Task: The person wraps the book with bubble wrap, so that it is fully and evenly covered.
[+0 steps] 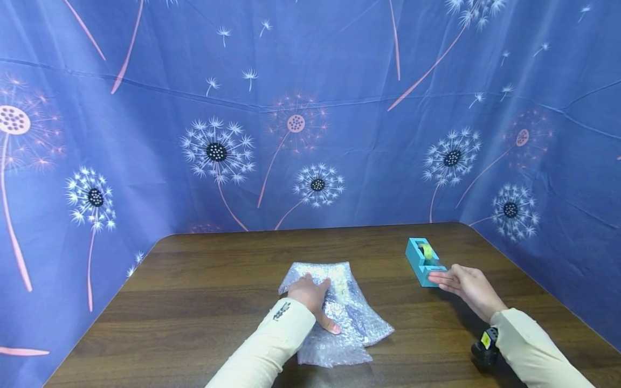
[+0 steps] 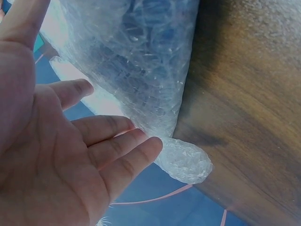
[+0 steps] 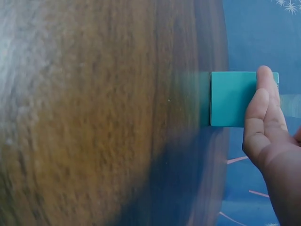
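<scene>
A crumpled sheet of clear bubble wrap (image 1: pixel 356 318) lies on the wooden table, bundled over something I cannot make out. On it rests my left hand (image 1: pixel 310 296), fingers spread and thumb out to the side; the left wrist view shows the left palm (image 2: pixel 51 146) with fingertips against the plastic. To the right stands a turquoise tape dispenser (image 1: pixel 415 261) holding a yellowish tape roll (image 1: pixel 427 251). My right hand (image 1: pixel 468 285) is at its near end, with fairly straight fingers (image 3: pixel 256 113) across the top edge. The thumb is mostly hidden in the right wrist view.
The brown wooden table (image 1: pixel 194 302) has rounded far corners. A blue dandelion-print cloth (image 1: pixel 368 161) hangs behind it and along both sides. A black device with a yellow label (image 1: pixel 487 340) sits at my right wrist.
</scene>
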Demonstrator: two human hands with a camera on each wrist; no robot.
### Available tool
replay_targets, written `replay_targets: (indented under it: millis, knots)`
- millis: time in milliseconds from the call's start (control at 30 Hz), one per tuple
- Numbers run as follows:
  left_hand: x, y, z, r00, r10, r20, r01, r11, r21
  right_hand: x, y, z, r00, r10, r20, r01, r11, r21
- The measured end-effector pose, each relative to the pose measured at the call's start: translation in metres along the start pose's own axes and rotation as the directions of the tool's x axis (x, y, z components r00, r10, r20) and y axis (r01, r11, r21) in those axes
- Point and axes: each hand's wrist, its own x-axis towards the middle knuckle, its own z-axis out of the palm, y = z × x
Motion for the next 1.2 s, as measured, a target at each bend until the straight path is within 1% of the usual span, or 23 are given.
replay_targets:
  millis: [133,233,300,367,433,533,633,767,933,1200]
  knots:
    - [0.001,-0.001,0.001,1.000,0.000,-0.005,0.000,1.000,0.001,0.000,-0.001,0.003,0.999,-0.032,0.022,0.032,0.999,0.002]
    - [0.001,-0.001,0.000,1.000,0.002,-0.007,-0.002,1.000,0.009,0.000,-0.004,0.007,1.000,-0.020,0.004,0.020,0.999,-0.033]
    - [0.000,0.000,0.000,1.000,0.003,-0.009,-0.003,1.000,0.012,-0.002,-0.007,0.011,0.999,0.013,-0.032,-0.015,0.996,-0.087]
    - [0.000,0.000,-0.001,1.000,0.002,-0.009,-0.002,1.000,0.014,-0.003,-0.011,0.013,0.995,0.058,-0.077,-0.068,0.988,-0.137]
    - [0.000,0.000,0.000,1.000,-0.001,-0.014,0.002,1.000,0.019,-0.004,-0.016,0.016,0.988,0.102,-0.119,-0.120,0.981,-0.155]
    - [-0.001,0.000,0.001,1.000,-0.003,-0.018,0.004,1.000,0.026,-0.004,-0.023,0.020,0.973,0.154,-0.171,-0.176,0.977,-0.120]
    - [-0.001,0.000,0.001,1.000,-0.003,-0.014,0.003,1.000,0.024,-0.003,-0.027,0.023,0.959,0.185,-0.213,-0.201,0.978,-0.056]
    - [0.000,0.001,0.001,1.000,-0.002,-0.011,0.002,1.000,0.029,-0.002,-0.029,0.023,0.948,0.201,-0.248,-0.207,0.978,0.002]
    - [0.001,0.000,0.002,1.000,-0.002,-0.013,0.002,0.999,0.052,0.000,-0.027,0.017,0.946,0.195,-0.258,-0.197,0.980,0.016]
    - [0.001,0.001,0.001,1.000,0.015,-0.011,-0.014,0.999,0.043,-0.001,-0.022,0.007,0.953,0.201,-0.228,-0.198,0.980,0.035]
